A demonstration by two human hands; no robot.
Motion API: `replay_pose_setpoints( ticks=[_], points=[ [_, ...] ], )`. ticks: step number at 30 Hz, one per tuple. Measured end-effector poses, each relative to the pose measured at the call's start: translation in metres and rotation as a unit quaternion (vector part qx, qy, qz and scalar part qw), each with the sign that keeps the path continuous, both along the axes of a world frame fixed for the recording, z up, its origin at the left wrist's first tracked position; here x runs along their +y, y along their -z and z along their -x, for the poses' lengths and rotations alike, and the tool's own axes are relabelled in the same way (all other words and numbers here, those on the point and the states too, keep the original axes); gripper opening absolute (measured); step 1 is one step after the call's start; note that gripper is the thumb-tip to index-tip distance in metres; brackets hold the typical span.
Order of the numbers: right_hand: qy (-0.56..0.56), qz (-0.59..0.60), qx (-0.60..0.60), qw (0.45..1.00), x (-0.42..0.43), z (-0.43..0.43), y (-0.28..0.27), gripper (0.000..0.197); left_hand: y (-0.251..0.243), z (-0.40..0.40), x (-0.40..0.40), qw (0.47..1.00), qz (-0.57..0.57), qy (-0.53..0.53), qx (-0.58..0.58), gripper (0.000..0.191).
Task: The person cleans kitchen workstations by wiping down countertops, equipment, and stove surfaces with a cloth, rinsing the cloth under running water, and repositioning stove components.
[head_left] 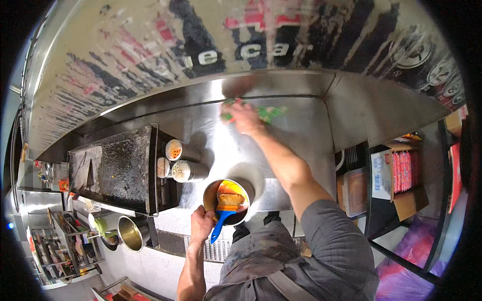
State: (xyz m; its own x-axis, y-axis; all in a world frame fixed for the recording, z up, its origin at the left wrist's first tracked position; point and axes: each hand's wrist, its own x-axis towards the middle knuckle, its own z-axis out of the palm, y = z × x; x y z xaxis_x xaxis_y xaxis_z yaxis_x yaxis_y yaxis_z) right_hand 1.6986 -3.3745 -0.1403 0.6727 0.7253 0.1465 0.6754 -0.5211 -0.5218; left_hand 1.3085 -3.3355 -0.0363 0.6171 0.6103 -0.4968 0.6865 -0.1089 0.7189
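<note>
My left hand [202,222] grips the rim of a round metal pot [249,195], held at the near edge of the stainless steel counter [308,131]. Orange-red liquid or residue shows inside the pot. A brush with tan bristles [230,199] and a blue handle [221,225] rests in it, its handle leaning over the near rim. My right hand [244,117], blurred, presses on a green and red patterned cloth [269,113] near the back of the counter, by the steel backsplash. The fingers lie over the cloth, and part of it sticks out to the right.
Shaker canisters [190,171] with speckled tops stand left of the pot, beside a dark, greasy griddle [113,169]. Another metal pot [131,233] hangs or stands below the griddle. Shelves at right hold an open cardboard box [382,177] of pink packets and a lidded plastic container [356,192].
</note>
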Motion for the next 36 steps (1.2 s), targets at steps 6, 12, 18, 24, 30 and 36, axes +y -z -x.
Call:
replay_pose_setpoints(
  ticks=[6, 12, 18, 24, 30, 36],
  points=[
    [-0.032, -0.189, 0.31, 0.931, -0.058, 0.159, 0.06, 0.061, -0.019, -0.009, 0.017, 0.998, 0.017, -0.007, -0.052, 0.018],
    [-0.048, -0.02, -0.022, 0.998, -0.243, 0.151, -0.02, 0.025, 0.004, -0.029, 0.051, 0.99, -0.065, 0.127, 0.022, 0.026],
    [0.301, 0.156, -0.144, 0.93, -0.341, 0.181, -0.009, 0.049, 0.017, -0.09, 0.037, 0.981, -0.096, 0.169, 0.022, 0.031],
    [0.194, 0.133, -0.06, 0.97, -0.222, 0.302, -0.005, 0.058, 0.031, -0.142, 0.017, 0.962, -0.162, 0.219, 0.021, 0.043],
    [0.046, 0.078, -0.041, 0.995, -0.082, 0.342, -0.013, 0.045, 0.015, -0.112, 0.012, 0.977, -0.168, 0.118, -0.056, 0.052],
    [-0.155, -0.091, 0.257, 0.95, 0.009, 0.368, 0.0, 0.058, -0.03, 0.052, 0.021, 0.984, -0.056, 0.038, -0.162, 0.035]
  ],
)
